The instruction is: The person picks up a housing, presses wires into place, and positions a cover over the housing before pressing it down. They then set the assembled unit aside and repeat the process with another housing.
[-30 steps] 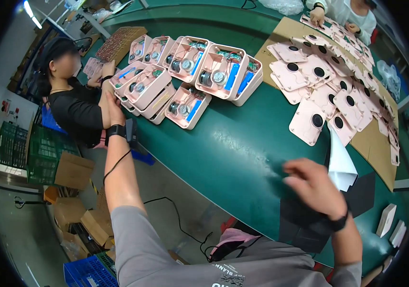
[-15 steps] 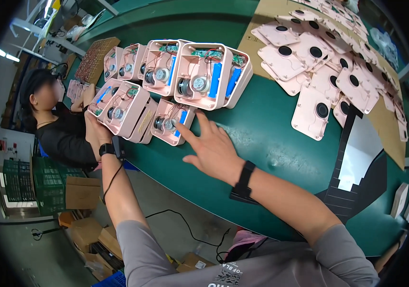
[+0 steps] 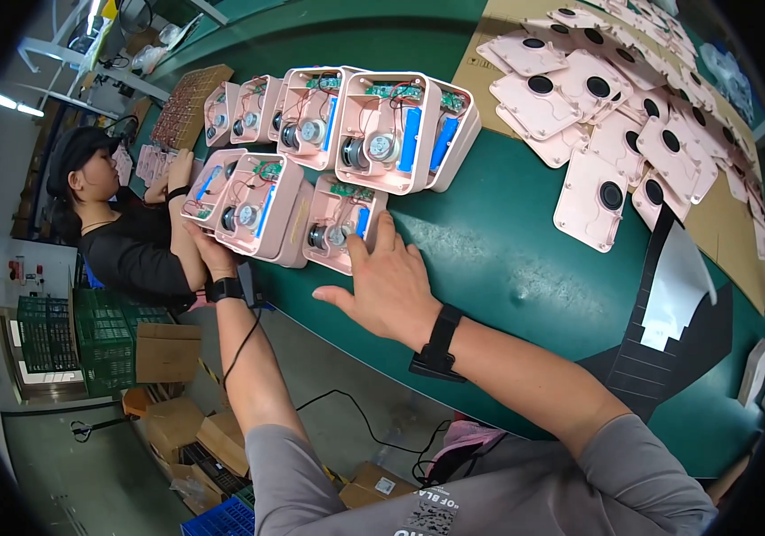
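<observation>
Near the table edge, my left hand [image 3: 214, 255] grips the near-left side of a pink speaker housing [image 3: 289, 234], one of a close-set group; most of its fingers are hidden by the plastic. The open housings show round speakers, green circuit boards, red wires and blue battery cells. My right hand [image 3: 389, 288] is open, thumb out to the left and fingers spread. Its fingertips rest on the near right side of a smaller pink housing [image 3: 322, 207], by its speaker and blue cell. Behind it stand a large pink housing [image 3: 345, 134] and several others.
Pink panels with black round speakers [image 3: 610, 195] lie heaped on cardboard [image 3: 490, 18] at the right. A black sheet with a shiny patch [image 3: 668, 304] lies nearer. A person in black [image 3: 128, 255] works at the left. Green crates [image 3: 101, 330] and cardboard boxes [image 3: 172, 424] stand below the table.
The view has shifted slightly. My right hand has moved a little along the small housing's edge, its thumb now farther out. My left hand stays at the housings' side.
</observation>
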Action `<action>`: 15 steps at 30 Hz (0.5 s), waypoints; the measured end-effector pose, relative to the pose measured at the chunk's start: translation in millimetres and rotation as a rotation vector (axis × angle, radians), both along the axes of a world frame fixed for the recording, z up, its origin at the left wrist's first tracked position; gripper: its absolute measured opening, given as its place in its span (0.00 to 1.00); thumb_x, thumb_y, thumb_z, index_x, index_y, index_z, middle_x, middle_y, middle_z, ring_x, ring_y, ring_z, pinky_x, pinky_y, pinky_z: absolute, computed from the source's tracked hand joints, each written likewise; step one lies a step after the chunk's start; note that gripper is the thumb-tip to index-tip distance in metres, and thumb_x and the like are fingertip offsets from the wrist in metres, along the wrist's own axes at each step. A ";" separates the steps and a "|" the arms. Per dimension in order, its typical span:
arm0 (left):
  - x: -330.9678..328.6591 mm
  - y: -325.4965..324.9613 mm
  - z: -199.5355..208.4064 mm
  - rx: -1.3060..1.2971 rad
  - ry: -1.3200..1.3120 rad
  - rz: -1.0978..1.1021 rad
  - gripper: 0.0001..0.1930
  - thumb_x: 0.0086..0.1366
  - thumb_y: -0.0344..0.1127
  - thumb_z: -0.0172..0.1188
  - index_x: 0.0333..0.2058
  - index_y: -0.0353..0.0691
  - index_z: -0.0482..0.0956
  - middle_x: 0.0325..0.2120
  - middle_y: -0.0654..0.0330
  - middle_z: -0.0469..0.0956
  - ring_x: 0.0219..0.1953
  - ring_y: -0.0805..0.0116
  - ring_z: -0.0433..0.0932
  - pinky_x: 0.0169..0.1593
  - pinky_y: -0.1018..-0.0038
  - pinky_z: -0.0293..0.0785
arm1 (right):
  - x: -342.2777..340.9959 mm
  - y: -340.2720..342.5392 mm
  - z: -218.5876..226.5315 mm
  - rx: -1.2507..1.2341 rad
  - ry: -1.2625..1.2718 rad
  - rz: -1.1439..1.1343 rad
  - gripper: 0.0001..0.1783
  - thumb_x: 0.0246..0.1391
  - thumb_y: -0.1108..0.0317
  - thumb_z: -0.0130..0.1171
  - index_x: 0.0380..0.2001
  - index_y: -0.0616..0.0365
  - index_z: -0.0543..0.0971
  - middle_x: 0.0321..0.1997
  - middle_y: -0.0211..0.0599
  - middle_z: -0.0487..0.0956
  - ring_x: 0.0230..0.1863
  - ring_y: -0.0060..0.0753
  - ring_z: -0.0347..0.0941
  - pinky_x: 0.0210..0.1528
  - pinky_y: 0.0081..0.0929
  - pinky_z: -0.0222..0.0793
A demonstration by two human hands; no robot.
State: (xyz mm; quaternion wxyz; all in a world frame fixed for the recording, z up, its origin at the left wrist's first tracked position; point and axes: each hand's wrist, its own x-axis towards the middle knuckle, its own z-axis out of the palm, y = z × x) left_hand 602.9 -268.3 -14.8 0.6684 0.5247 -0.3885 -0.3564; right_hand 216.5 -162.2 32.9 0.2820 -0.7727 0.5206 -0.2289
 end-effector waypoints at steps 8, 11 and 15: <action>-49.8 31.5 -5.7 -0.030 -0.072 0.182 0.46 0.77 0.73 0.35 0.73 0.34 0.62 0.69 0.53 0.71 0.66 0.57 0.73 0.70 0.63 0.67 | -22.5 25.1 3.5 0.060 0.009 0.013 0.45 0.60 0.36 0.64 0.60 0.72 0.75 0.69 0.83 0.59 0.61 0.73 0.73 0.62 0.55 0.71; -67.2 40.5 -0.9 -0.016 -0.098 0.251 0.47 0.77 0.73 0.36 0.72 0.31 0.63 0.68 0.52 0.72 0.65 0.58 0.74 0.69 0.64 0.67 | -30.7 32.7 2.7 0.041 0.006 0.004 0.45 0.60 0.37 0.64 0.59 0.72 0.75 0.68 0.84 0.59 0.61 0.75 0.73 0.62 0.55 0.71; -99.7 56.1 0.0 -0.053 -0.056 0.207 0.47 0.77 0.74 0.33 0.75 0.36 0.59 0.71 0.54 0.68 0.69 0.55 0.70 0.71 0.62 0.65 | -48.4 47.9 1.1 0.036 0.008 -0.016 0.44 0.60 0.39 0.65 0.58 0.74 0.75 0.68 0.85 0.59 0.61 0.77 0.72 0.62 0.53 0.73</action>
